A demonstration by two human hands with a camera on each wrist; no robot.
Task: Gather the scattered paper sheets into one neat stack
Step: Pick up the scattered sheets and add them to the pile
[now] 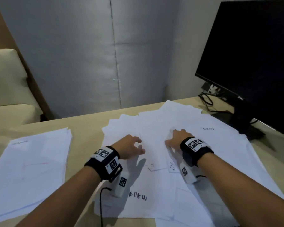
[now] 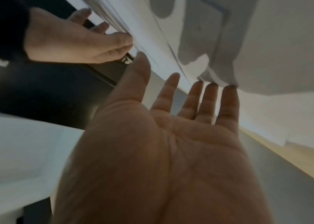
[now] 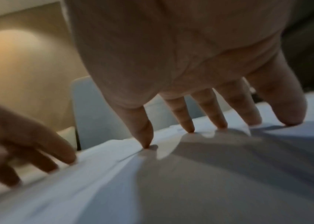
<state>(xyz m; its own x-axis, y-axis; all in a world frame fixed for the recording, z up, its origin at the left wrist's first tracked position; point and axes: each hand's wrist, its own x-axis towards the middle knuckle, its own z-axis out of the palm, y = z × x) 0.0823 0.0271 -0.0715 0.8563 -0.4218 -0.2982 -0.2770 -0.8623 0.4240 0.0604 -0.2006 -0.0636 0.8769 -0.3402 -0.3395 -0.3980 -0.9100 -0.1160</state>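
A: Where are the sheets?

B: A loose fan of white sheets covers the middle and right of the tan desk. A tidier pile lies apart on the left.

A: And the hands?

B: Both rest on the fan, side by side. The left hand has straight, spread fingers, its fingertips touching paper, grasping nothing. The right hand presses its fingertips down onto a sheet, fingers extended, not clenched.

A: Anything else?

B: A dark monitor stands at the right, cables behind it.
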